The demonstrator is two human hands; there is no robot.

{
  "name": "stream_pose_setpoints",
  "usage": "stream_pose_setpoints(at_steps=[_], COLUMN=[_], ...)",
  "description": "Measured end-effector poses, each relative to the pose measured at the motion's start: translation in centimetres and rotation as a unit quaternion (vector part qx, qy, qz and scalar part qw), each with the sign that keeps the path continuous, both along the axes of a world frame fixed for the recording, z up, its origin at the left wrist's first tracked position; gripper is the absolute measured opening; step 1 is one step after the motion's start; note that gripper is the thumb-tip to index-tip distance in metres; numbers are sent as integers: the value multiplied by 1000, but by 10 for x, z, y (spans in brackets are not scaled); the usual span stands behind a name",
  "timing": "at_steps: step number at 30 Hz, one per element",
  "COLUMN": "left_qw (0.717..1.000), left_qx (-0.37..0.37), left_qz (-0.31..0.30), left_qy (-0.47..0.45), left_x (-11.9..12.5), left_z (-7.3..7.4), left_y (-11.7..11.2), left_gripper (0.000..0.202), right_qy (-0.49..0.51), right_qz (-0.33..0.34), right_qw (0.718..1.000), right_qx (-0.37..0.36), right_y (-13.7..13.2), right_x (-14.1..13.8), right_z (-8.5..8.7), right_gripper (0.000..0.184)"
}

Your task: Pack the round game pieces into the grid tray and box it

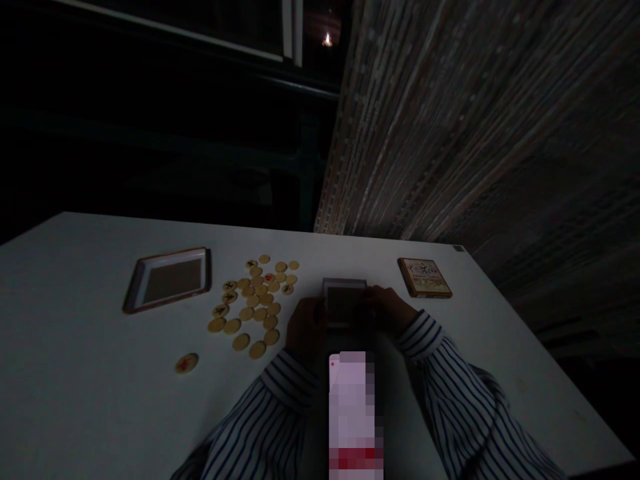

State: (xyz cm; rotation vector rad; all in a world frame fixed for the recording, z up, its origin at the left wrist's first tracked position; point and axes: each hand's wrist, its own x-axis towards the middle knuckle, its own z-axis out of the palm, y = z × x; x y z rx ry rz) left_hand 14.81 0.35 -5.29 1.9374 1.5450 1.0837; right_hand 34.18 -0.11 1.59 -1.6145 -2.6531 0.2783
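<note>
The scene is dim. My left hand (306,328) and my right hand (385,311) close on the two sides of a small grey folded board or flat packet (343,300) that lies on the white table (90,373). Just left of my left hand sits a pile of several round tan game discs (255,303) with dark and red marks. One disc (187,363) lies alone nearer the front left. Both sleeves are striped.
An open shallow box tray (170,279) lies at the left rear. A small printed box lid (425,277) lies at the right rear. A lit phone (354,413) stands upright close in front of me. A brick wall rises behind the table's right side.
</note>
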Motion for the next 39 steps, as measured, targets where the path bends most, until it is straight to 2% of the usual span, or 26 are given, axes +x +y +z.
stream_pose_setpoints(at_steps=[12, 21, 39], left_qw=[1000, 1000, 1000], left_qx=[1, -11, 4], left_qz=[2, -5, -9], left_qy=[7, -1, -6], left_x=[0, 0, -1], left_z=[1, 5, -2], left_y=[-1, -2, 1], left_gripper=[25, 23, 23], right_qy=[-65, -60, -69], right_qz=[-12, -8, -10], right_qw=[997, 997, 997], right_qx=[-26, -40, -44], right_y=[7, 7, 6], right_x=[-7, -6, -10], right_z=[-4, -3, 3], right_gripper=[21, 20, 19])
